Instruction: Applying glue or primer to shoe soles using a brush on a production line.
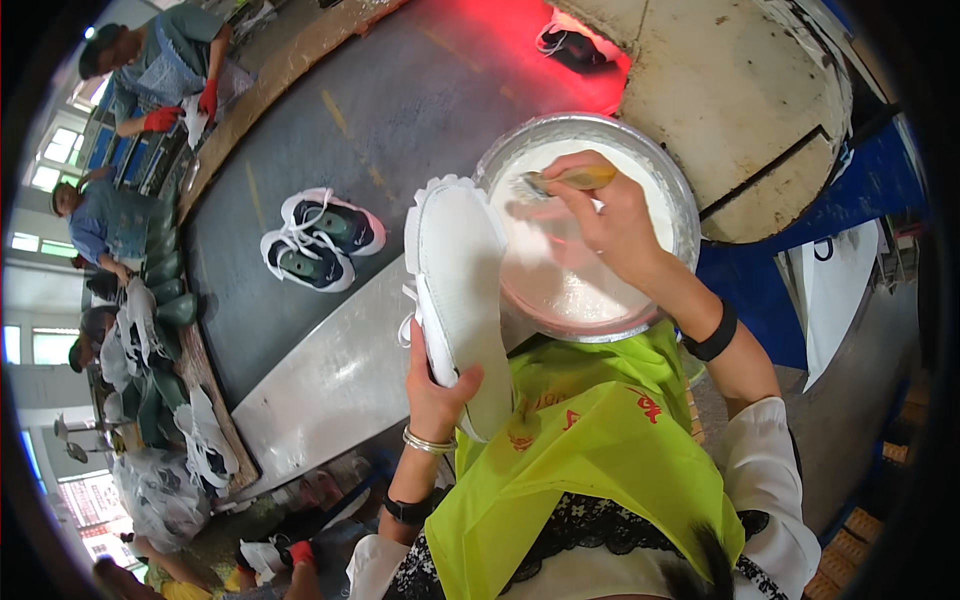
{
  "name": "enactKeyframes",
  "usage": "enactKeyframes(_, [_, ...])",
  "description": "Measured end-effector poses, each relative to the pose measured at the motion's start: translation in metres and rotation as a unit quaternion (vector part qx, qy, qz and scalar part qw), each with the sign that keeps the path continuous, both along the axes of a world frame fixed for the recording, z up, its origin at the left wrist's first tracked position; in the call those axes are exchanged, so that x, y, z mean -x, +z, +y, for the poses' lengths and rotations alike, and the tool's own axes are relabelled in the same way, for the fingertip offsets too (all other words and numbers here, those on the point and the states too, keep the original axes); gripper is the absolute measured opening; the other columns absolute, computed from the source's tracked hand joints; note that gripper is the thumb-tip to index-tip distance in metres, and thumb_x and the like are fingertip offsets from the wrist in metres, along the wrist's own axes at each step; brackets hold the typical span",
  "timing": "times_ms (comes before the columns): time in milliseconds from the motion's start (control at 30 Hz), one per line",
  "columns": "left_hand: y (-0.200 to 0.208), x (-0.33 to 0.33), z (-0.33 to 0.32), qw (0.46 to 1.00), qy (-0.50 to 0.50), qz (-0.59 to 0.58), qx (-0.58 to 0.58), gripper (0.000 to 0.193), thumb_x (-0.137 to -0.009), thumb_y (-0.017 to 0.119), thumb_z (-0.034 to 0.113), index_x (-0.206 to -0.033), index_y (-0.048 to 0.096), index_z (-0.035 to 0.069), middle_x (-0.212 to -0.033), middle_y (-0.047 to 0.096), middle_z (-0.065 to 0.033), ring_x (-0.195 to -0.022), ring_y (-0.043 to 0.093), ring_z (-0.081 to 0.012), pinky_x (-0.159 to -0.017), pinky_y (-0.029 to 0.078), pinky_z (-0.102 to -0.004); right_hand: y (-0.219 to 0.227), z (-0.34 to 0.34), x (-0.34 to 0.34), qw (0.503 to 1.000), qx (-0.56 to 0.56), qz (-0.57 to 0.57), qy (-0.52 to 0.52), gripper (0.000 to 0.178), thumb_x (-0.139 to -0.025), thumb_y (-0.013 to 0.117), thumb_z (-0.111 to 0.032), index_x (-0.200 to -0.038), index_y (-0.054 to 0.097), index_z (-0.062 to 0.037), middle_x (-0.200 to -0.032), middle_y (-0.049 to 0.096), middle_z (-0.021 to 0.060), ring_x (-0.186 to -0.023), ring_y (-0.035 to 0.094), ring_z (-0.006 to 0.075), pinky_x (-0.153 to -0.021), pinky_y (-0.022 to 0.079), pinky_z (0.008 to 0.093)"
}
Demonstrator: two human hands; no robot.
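Note:
My left hand (437, 398) grips a white shoe (460, 275) near its lower end, thumb across the underside. That pale underside faces up toward me, and some laces poke out at its left. In my right hand (615, 220) is a brush (583, 178) with a yellowish wooden handle, pinched between thumb and fingers. Its bristles are over a round metal basin (688, 205) of white liquid (575, 285); whether they touch the liquid I cannot tell. The shoe's right edge is close beside the basin's left rim.
A pair of white-and-dark shoes (322, 238) stands on the grey conveyor belt (300, 130). Another shoe (578, 50) lies under red light at the far end. A metal plate (320, 385) borders the belt. Co-workers (170, 60) stand along the left, near more shoes (205, 440).

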State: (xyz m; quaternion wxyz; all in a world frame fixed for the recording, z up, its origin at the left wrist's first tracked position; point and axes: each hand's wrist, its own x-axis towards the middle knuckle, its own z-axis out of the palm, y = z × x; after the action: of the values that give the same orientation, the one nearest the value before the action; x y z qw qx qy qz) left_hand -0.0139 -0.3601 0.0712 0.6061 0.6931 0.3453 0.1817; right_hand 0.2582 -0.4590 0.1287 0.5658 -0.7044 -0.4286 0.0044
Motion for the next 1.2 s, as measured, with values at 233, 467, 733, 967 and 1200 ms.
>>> enactKeyframes(233, [0.014,-0.018,-0.006,0.998,-0.016,-0.001,-0.053,0.101,-0.066,0.076,0.016,-0.148,0.020,0.000,-0.127,0.056,-0.0180,-0.109,0.058,-0.0222,-0.094,0.046,-0.0330,-0.005,0.002,0.017,0.998,-0.024,0.057,-0.006,0.009,-0.088,0.061,-0.009,-0.093,0.062,-0.0018,-0.082,0.062,0.0130,-0.074,0.062,0.0256,-0.070,0.049,0.0315])
enactKeyframes(467, [0.019,-0.026,0.004,0.990,-0.011,0.037,-0.135,0.101,-0.066,0.076,0.014,-0.148,0.019,0.000,-0.127,0.056,-0.0188,-0.108,0.059,-0.0231,-0.093,0.047,-0.0337,0.011,-0.002,0.013,0.997,0.041,0.063,-0.026,0.009,-0.090,0.058,-0.009,-0.092,0.061,0.0001,-0.079,0.062,0.0125,-0.071,0.061,0.0188,-0.065,0.048,0.0298])
enactKeyframes(733, [0.019,-0.036,0.005,0.995,0.003,0.018,-0.099,0.100,-0.066,0.076,0.014,-0.148,0.020,0.000,-0.129,0.054,-0.0195,-0.110,0.058,-0.0241,-0.094,0.046,-0.0342,-0.006,-0.012,0.042,0.990,-0.108,-0.012,0.096,0.029,-0.078,0.069,-0.005,-0.106,0.060,-0.0037,-0.097,0.062,0.0121,-0.086,0.063,0.0284,-0.075,0.051,0.0334])
enactKeyframes(967, [0.025,-0.034,-0.003,0.988,-0.061,0.029,-0.139,0.097,-0.066,0.076,0.013,-0.148,0.024,0.001,-0.128,0.054,-0.0192,-0.111,0.057,-0.0239,-0.094,0.046,-0.0343,0.037,0.034,-0.003,0.971,-0.074,0.215,0.070,0.022,-0.093,0.059,-0.018,-0.102,0.061,0.0019,-0.086,0.066,0.0159,-0.075,0.065,0.0234,-0.069,0.050,0.0328])
enactKeyframes(1200, [0.046,-0.052,0.025,0.999,-0.020,-0.004,-0.041,0.096,-0.067,0.076,0.011,-0.146,0.025,-0.004,-0.126,0.055,-0.0186,-0.110,0.058,-0.0228,-0.094,0.046,-0.0341,-0.020,0.007,0.001,0.961,-0.043,0.268,-0.043,0.031,-0.093,0.058,-0.025,-0.100,0.061,0.0047,-0.081,0.067,0.0150,-0.073,0.066,0.0211,-0.067,0.052,0.0331])
